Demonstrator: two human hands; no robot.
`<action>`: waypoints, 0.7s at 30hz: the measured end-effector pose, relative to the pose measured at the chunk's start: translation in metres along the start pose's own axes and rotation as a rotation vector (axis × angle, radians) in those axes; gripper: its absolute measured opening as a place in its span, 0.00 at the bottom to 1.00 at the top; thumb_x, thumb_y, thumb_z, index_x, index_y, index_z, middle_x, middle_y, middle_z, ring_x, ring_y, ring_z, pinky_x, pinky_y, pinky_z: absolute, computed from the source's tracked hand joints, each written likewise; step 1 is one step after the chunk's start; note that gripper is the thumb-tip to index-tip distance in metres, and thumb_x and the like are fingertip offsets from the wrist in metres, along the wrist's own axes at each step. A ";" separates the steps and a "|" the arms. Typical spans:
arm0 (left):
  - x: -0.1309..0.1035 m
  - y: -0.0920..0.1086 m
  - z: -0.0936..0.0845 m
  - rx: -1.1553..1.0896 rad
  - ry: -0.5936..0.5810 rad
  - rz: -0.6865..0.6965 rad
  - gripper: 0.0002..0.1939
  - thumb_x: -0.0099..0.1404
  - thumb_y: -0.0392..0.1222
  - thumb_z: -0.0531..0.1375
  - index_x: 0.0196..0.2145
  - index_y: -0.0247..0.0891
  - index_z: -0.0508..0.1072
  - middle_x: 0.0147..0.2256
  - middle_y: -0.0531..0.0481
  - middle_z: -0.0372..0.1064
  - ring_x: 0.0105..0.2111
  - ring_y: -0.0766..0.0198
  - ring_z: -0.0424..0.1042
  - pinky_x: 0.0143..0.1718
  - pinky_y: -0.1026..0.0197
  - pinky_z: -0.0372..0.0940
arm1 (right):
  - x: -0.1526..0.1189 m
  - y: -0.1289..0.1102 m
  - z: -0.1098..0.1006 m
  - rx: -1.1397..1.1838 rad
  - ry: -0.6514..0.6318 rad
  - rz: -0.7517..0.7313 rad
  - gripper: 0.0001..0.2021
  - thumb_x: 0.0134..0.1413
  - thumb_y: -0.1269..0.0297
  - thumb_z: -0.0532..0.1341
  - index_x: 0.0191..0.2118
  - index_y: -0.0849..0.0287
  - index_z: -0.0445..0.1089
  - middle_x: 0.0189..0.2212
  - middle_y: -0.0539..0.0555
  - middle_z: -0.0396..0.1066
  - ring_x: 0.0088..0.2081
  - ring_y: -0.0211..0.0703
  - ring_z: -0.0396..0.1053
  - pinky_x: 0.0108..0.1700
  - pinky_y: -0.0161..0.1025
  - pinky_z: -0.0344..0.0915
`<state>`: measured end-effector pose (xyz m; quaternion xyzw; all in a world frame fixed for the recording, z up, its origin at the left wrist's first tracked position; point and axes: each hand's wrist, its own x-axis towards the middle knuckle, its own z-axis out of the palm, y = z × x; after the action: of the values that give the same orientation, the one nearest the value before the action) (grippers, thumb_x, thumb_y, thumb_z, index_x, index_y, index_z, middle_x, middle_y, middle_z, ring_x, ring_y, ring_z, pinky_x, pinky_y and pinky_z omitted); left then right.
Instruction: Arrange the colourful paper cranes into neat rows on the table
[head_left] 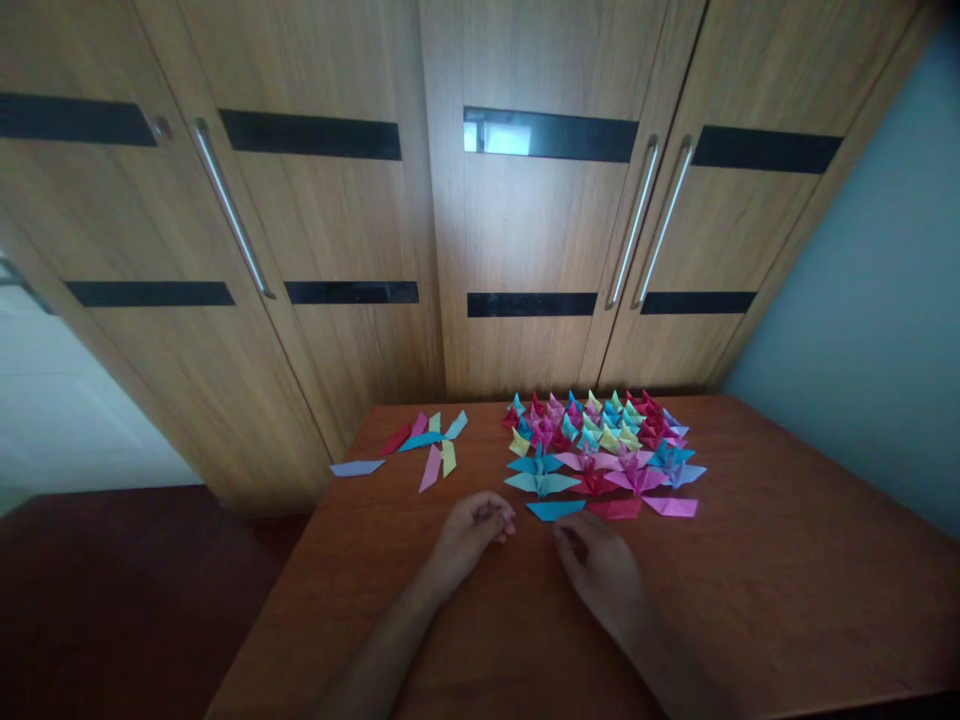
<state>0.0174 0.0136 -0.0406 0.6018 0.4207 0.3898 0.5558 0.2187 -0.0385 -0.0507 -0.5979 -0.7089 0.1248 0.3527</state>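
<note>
My left hand is just above the table, left of the blue folded paper piece, its fingers curled in and nothing visible in them. My right hand is closed, with thumb and fingertips together at the lower edge of the flat blue folded paper piece; the fingers hide part of that edge. To the right of it, in the same row, lie a red folded piece and a pink folded piece. Behind this row stand several origami cranes with spread wings, among them a light turquoise crane and a pink crane.
Several flat folded paper pieces lie scattered at the table's back left, with a lilac piece by the left edge. More small cranes crowd the back of the brown table. A wooden wardrobe stands directly behind it.
</note>
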 end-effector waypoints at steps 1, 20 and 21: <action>0.001 0.000 -0.006 0.045 0.055 0.022 0.13 0.59 0.49 0.58 0.30 0.35 0.71 0.26 0.49 0.71 0.26 0.65 0.69 0.30 0.65 0.63 | 0.002 -0.011 0.008 0.028 -0.042 -0.025 0.09 0.54 0.68 0.53 0.32 0.54 0.70 0.29 0.51 0.70 0.30 0.41 0.67 0.33 0.36 0.60; -0.012 0.000 -0.164 1.513 0.556 -0.155 0.18 0.64 0.45 0.49 0.47 0.37 0.69 0.50 0.40 0.66 0.48 0.49 0.66 0.49 0.48 0.58 | 0.007 -0.050 0.046 0.003 -0.197 -0.218 0.08 0.52 0.74 0.53 0.30 0.55 0.67 0.29 0.49 0.67 0.34 0.38 0.65 0.36 0.32 0.56; -0.014 -0.001 -0.163 1.521 0.537 -0.157 0.18 0.65 0.45 0.48 0.46 0.37 0.69 0.49 0.41 0.67 0.48 0.50 0.66 0.49 0.48 0.57 | 0.007 -0.050 0.046 0.004 -0.198 -0.218 0.08 0.52 0.75 0.53 0.30 0.55 0.67 0.30 0.49 0.67 0.34 0.38 0.65 0.36 0.32 0.56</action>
<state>-0.1404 0.0564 -0.0291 0.6696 0.7307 0.0882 -0.0997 0.1510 -0.0334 -0.0515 -0.5015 -0.8006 0.1457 0.2937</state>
